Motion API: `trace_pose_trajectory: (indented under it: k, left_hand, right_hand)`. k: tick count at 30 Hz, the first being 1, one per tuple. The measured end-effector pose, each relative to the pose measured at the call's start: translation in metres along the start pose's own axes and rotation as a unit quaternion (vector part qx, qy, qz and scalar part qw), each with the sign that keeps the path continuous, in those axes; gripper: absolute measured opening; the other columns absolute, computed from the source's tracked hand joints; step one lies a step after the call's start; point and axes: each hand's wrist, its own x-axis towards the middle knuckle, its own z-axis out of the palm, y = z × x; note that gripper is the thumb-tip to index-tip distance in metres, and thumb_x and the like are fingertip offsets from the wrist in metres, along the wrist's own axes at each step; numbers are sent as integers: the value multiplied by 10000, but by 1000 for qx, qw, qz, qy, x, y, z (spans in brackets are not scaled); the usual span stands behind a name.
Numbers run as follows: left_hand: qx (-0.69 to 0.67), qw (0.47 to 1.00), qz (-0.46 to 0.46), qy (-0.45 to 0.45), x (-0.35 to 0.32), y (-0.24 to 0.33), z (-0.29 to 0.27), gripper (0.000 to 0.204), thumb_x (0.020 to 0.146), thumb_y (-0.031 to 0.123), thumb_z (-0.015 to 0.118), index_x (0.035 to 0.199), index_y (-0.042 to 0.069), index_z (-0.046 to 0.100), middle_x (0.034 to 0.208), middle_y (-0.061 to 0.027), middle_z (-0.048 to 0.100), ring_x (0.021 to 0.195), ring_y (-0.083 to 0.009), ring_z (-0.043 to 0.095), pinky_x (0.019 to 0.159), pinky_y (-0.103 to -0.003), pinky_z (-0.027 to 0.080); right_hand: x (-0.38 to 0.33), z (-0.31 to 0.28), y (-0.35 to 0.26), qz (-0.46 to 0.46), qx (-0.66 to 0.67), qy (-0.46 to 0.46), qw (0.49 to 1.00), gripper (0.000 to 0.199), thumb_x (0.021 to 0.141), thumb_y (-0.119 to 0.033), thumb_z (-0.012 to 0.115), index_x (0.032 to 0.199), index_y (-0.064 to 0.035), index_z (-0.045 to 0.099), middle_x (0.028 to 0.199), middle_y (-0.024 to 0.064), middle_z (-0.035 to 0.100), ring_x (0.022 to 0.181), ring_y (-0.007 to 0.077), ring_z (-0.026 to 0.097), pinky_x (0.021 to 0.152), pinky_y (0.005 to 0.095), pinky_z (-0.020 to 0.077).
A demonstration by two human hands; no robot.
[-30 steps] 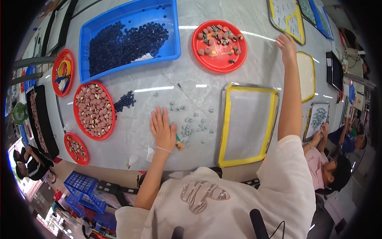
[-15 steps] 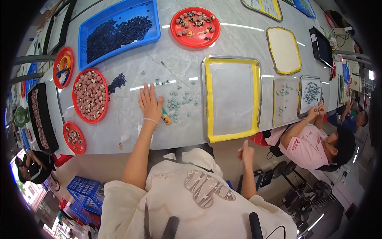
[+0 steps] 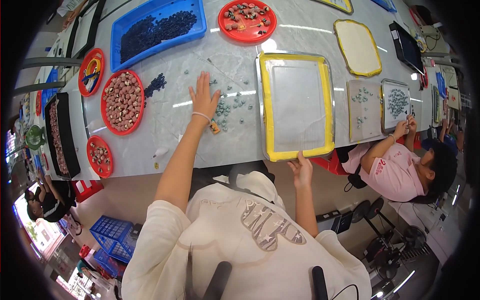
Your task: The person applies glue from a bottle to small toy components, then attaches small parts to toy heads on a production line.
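My left hand lies on the grey tabletop with its fingers stretched and spread. Beside it, to the right, several small shiny teal pieces are scattered. A short orange object rests close to my left wrist; its kind is unclear. My right hand is at the near edge of a metal tray bordered with yellow tape. Its fingertips appear to touch the rim, the fingers loosely bent and apart, and I see nothing held in them. White sheeting covers the tray's middle.
To the left stand red plates of pinkish-brown pieces, dark rings and a blue tub. A red plate lies at the far side. On the right, a person in pink handles pieces at another tray.
My left hand has slid slightly right and away from me, nearer the teal pieces. My right hand has come up to the tray's near rim, its fingers loosening. The whole view has shifted.
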Motion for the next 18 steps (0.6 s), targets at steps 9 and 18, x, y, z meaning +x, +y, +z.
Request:
trace_pose_trajectory:
  k: [9,18]
  left_hand:
    - [23,995,66,-74,4,23,8,584,857,321,433,1348,86,222,1412,-98,193,1317,-253,141,1044,-480,8]
    - [35,976,188,-104,5,55,22,565,846,302,451,1333,88,260,1392,-95,241,1303,-250,188,1053,-452,78]
  right_hand:
    - [-11,1,-26,-155,78,-22,985,270,785,-2,535,1051,6,490,996,65,559,896,154,545,814,314,429]
    - [-18,-2,-47,-167,93,-56,980,418,770,-61,556,1156,26,421,1109,103,516,1013,197,507,877,333,408]
